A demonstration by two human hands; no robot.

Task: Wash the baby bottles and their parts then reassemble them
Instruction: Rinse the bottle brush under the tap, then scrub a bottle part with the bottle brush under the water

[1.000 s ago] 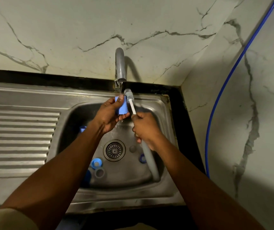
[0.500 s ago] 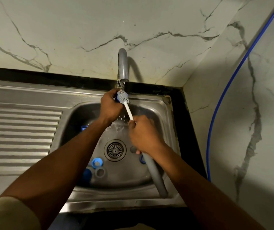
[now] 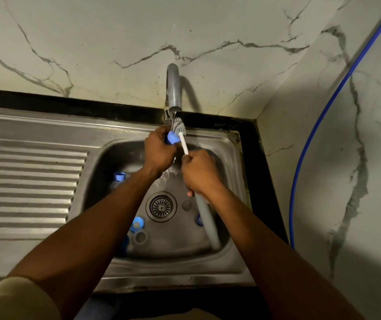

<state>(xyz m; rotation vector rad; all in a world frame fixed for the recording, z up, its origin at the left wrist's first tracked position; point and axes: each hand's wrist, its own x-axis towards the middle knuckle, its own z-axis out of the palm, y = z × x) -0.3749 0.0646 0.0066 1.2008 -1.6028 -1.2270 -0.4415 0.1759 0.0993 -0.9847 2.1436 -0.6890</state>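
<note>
Two hands wash a blue cap with a brush under the tap

The left hand curls its fingers around a small blue cap and holds it up just below the tap, over the sink. The right hand wraps tight around the handle of a brush, and the bristly end sits just beside the cap. Down in the sink, near the drain, lie a blue ring, a grey ring and another blue piece. A blue hose runs down the wall on the right
</note>
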